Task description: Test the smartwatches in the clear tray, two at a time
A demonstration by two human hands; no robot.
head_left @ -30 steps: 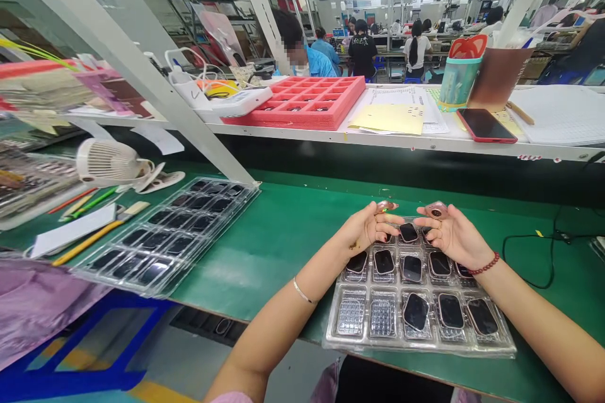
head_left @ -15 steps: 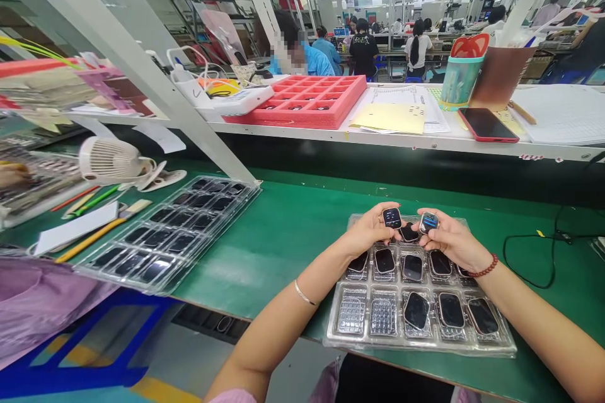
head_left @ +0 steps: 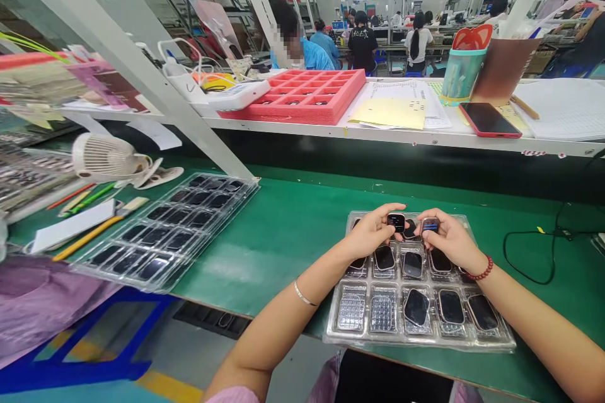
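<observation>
Between the thumb and fingers of my left hand [head_left: 373,231] is a smartwatch without a strap [head_left: 396,222], its screen lit with small marks. My right hand [head_left: 449,238] pinches a second smartwatch [head_left: 430,225], which shows a blue band on its lit screen. Both are held close together above the far part of a clear plastic tray [head_left: 420,341]. Several dark-screened watches, such as this one [head_left: 451,307], lie in the tray's pockets. Two pockets at its near left hold no watch. My hands hide part of the tray's far row.
Left of me lies another clear tray [head_left: 177,286] of dark watches, beside a brush [head_left: 101,236] and a white fan [head_left: 106,158]. A shelf ahead carries a red foam tray [head_left: 288,114], papers and a phone [head_left: 491,121]. A black cable [head_left: 529,278] lies at right.
Both watches have tipped, so their screens look flatter and narrower from here. The left one has shifted slightly right and down. Both hands keep their hold.
</observation>
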